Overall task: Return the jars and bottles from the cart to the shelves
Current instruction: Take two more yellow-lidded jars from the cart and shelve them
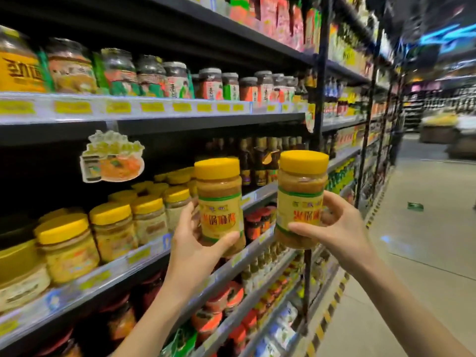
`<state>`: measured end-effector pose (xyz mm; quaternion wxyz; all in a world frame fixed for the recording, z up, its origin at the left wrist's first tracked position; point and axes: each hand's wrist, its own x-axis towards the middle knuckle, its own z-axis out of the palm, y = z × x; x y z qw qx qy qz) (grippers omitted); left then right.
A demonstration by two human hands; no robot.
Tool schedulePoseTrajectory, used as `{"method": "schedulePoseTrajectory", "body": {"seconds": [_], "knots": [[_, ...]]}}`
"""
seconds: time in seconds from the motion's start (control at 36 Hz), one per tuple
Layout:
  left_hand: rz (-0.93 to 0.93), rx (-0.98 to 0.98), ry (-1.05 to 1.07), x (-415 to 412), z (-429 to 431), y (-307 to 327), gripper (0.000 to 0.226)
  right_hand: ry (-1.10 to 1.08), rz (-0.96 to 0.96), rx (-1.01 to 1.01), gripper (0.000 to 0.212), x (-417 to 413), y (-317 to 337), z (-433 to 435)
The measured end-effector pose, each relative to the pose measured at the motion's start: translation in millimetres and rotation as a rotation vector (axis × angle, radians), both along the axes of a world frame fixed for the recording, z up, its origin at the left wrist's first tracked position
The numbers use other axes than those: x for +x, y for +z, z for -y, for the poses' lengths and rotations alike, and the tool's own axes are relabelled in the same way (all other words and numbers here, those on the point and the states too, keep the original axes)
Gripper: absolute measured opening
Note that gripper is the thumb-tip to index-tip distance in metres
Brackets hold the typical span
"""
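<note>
Jars: tan paste, yellow lids | left jar (221,204) upright, left hand (192,249) grip clamped | right jar (300,199) upright, right hand (337,228) grip clamped | shelf (144,256) beside.

Supermarket aisle: stocked shelves (154,117), yellow price tags (152,107), probably condiments.

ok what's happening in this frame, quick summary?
A person stands in a shop aisle holding two yellow-lidded clear plastic jars of tan paste, one in each hand. The left hand grips the left jar close to the shelf; the right hand holds the right jar further out over the aisle. Both jars are upright and not yet shelved. Matching yellow-lidded jars already sit in rows on the grey metal shelf just left of the hands. The cart is not in view.
</note>
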<state>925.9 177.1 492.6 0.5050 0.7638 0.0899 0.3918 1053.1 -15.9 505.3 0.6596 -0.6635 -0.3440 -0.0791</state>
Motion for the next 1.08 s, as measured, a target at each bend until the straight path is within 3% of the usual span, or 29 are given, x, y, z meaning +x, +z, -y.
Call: {"method": "schedulePoseTrajectory", "body": {"seconds": [0.25,0.67,0.83,1.0,1.08], "knots": [[-0.008,0.018,0.023,119,-36,-4,0.096,-0.011,-0.015,-0.005,0.068,121,-7,-44],[-0.025,0.026,0.077,289,-73,-6,0.098,0.04,-0.042,-0.004,0.06,267,-4,-83],[-0.053,0.009,0.143,340,-81,-18,0.098,0.112,-0.053,-0.011,0.073,323,-12,-92],[-0.058,0.0,0.255,384,-88,-22,0.097,0.236,-0.027,-0.038,0.064,376,-10,-100],[-0.074,-0.015,0.317,403,-96,-23,0.1,0.276,-0.017,-0.046,0.073,399,-12,-105]]}}
